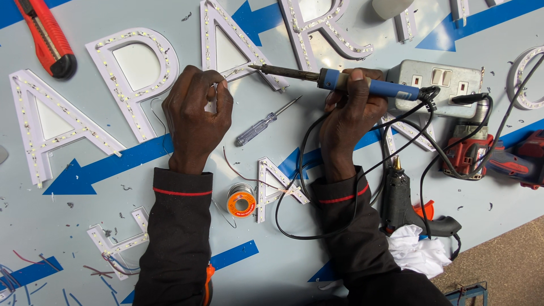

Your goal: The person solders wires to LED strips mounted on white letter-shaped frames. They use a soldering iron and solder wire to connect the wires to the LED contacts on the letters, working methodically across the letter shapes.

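Note:
My right hand (348, 107) grips a blue-handled soldering iron (340, 79), its dark tip pointing left toward the foot of a white letter shape with LED strips (224, 39). My left hand (197, 107) is closed, pinching a thin wire against that same letter's lower edge, just left of the iron's tip. A small screwdriver with a clear blue handle (262, 126) lies between my hands. A spool of solder (241, 201) sits near my left sleeve.
More white LED letters (133, 73) lie on the pale blue board with blue arrows. A red utility knife (48, 39) at top left, a grey socket box (436, 85), a red drill (493, 156), a black glue gun (399, 195), a white rag (416, 249) and black cables on the right.

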